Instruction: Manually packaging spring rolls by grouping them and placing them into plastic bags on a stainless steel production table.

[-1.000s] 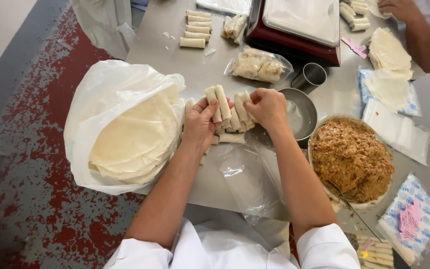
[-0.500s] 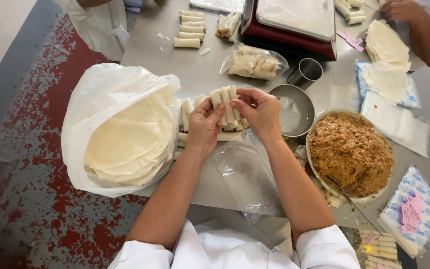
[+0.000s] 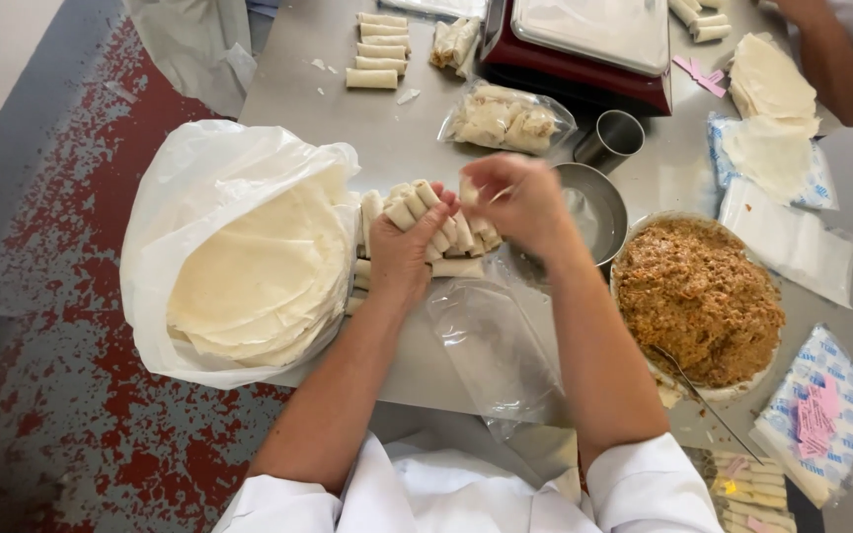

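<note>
In the middle of the steel desk (image 3: 417, 138), a bunch of small spring rolls (image 3: 425, 219) stands between my two hands. My left hand (image 3: 405, 255) is closed around the rolls from the side and keeps them together in one bundle, so that they stay side by side. My right hand (image 3: 517, 202) has its fingers (image 3: 481, 178) pinched on one single roll at the top right of the bundle; I judge that I hold it so in order to fit it with the others. The rolls are pale, thin and short, all nearly the same size, and some more lie flat on the desk under my left hand. Just below my hands lies an open clear plastic bag (image 3: 496, 350), near enough to take the bundle. At my left there is a stack of round wrappers (image 3: 254, 271) in a white bag. At my right stand a metal bowl (image 3: 594, 202) and a big bowl of brown filling (image 3: 698, 296). Further away are a filled packet (image 3: 505, 118) and a red scale (image 3: 584, 44).
</note>
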